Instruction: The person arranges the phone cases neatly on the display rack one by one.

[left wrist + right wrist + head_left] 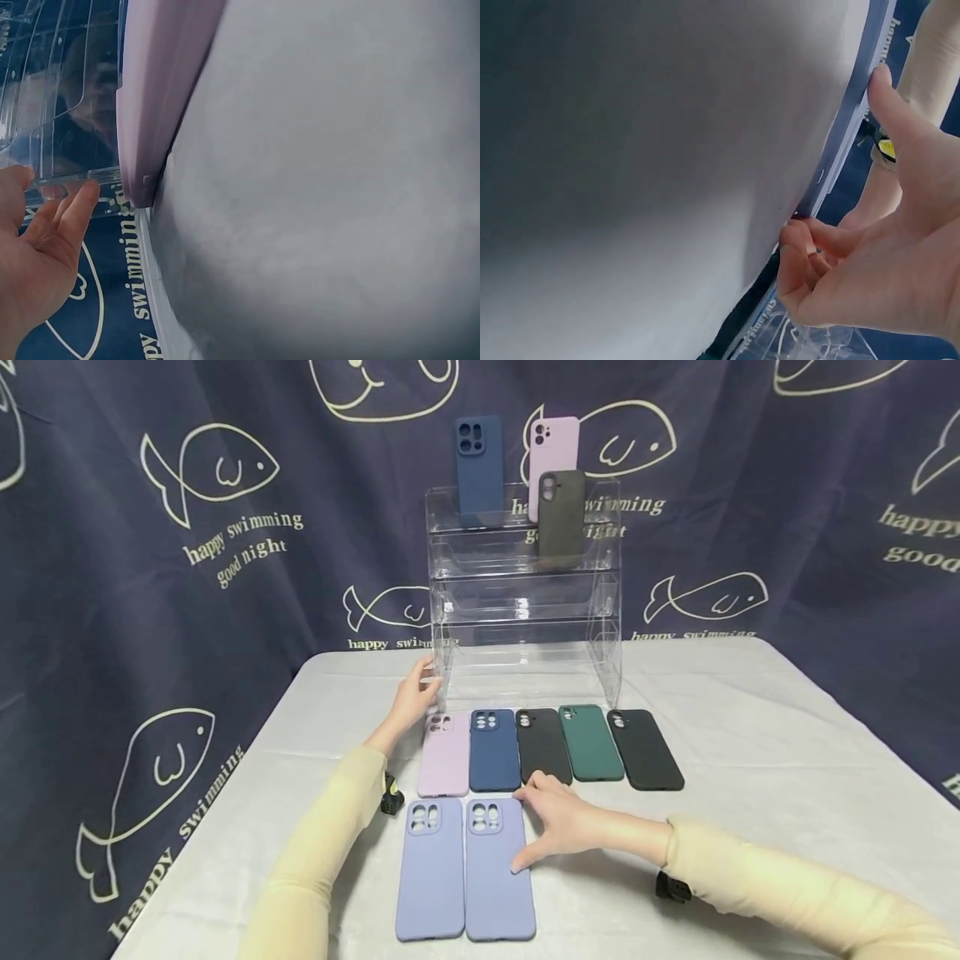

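Observation:
My left hand point(416, 693) is at the lower left side of a clear tiered display stand point(517, 656), its fingertips touching the side panel's edge. In the left wrist view, some of its fingers show through the clear plastic. My right hand point(558, 818) holds the right periwinkle phone case point(497, 893) at its upper right corner, thumb on the long side and curled fingers at the top edge. That case lies flat, camera cutouts away from me, close beside a matching periwinkle case point(430, 885).
Behind them lies a row of cases: pink point(444, 760), navy point(495, 756), black point(543, 747), green point(592, 743) and another black point(647, 752). On the stand's upper tiers stand navy point(480, 485), lilac point(555, 447) and black point(561, 522) cases. A fish-print curtain point(225, 635) hangs behind the table.

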Action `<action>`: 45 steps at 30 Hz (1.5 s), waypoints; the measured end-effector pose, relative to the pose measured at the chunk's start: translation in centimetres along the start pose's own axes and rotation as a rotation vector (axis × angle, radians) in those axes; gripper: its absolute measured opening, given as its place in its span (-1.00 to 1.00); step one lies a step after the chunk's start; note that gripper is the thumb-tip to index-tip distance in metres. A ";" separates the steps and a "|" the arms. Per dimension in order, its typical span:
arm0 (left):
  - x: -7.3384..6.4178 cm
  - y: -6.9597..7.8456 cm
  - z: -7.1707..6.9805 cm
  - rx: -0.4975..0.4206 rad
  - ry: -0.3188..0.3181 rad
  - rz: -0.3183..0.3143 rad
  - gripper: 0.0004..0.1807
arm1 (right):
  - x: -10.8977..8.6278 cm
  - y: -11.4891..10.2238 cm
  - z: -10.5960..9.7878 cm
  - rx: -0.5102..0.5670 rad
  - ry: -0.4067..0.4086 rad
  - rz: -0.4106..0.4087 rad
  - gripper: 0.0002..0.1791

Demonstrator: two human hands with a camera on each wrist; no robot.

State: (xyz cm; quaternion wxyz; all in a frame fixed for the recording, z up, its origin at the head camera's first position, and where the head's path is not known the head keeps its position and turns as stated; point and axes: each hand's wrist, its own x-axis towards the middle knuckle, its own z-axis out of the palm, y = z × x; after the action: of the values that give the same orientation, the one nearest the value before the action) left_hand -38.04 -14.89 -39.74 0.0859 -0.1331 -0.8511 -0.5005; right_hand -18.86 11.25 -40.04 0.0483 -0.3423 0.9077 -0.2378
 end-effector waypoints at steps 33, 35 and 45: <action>0.2 -0.5 -0.2 -0.018 -0.001 -0.002 -0.44 | 0.4 2.3 -5.7 0.597 0.155 0.068 -0.38; 0.2 -0.5 -0.3 -0.018 0.001 -0.003 -0.44 | 0.5 2.6 -5.7 0.573 0.185 0.086 -0.38; 0.2 -0.3 -0.3 -0.004 -0.016 -0.010 -0.44 | 0.6 2.8 -5.4 0.660 0.142 0.089 -0.39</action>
State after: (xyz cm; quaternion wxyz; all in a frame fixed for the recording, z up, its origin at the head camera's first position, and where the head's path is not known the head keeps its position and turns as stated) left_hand -38.29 -15.23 -39.82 0.0763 -0.1329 -0.8514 -0.5017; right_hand -22.31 14.87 -36.51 0.1035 -0.2507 0.7970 -0.5396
